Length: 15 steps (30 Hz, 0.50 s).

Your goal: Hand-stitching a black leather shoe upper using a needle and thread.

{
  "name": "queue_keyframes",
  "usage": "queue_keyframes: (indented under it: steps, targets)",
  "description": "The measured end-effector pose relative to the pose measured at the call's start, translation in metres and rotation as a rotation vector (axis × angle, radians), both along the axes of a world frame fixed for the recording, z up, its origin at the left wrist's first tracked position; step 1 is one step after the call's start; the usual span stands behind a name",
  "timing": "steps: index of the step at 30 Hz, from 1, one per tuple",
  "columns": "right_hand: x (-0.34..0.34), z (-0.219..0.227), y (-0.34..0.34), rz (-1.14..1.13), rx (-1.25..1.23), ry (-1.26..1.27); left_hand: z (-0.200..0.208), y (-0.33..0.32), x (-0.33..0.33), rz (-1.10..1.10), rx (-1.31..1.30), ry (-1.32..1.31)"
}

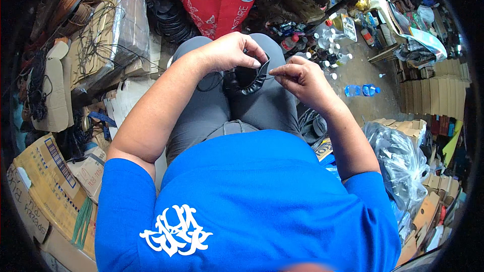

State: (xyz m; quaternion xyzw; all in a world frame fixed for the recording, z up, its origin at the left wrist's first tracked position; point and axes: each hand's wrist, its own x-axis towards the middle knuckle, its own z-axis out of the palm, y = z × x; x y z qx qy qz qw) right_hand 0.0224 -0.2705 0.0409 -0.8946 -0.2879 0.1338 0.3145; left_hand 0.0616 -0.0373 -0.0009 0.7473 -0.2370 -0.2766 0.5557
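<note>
A black leather piece that looks like a shoe upper (255,86) sits across my grey-trousered thighs, its opening facing up and its edge gathered in folds. My left hand (237,53) pinches the far rim between thumb and fingers. Close to the right side of that rim, my right hand (301,78) has its fingertips pressed together on something thin, perhaps a needle or thread, too small to make out. A dark cord (207,86) loops over my left thigh beside the upper.
A red bag (222,5) stands beyond my knees, beside stacked black pieces (171,17). Plastic bottles (327,45) crowd the floor ahead to the right. Cardboard (50,181) is piled at left; a clear plastic bag (396,161) lies at right.
</note>
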Motion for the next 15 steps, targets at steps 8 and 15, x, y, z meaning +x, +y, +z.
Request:
queue_keyframes:
  steps: [8, 15]
  targets:
    - [-0.0029, 0.0004, 0.0092, -0.006, 0.006, -0.005, 0.0019, 0.0030, -0.0006, -0.060, 0.010, 0.019]
    - [0.0050, -0.0059, 0.0074, -0.005, 0.042, 0.057, 0.0031, 0.0035, -0.0013, -0.061, 0.013, 0.003]
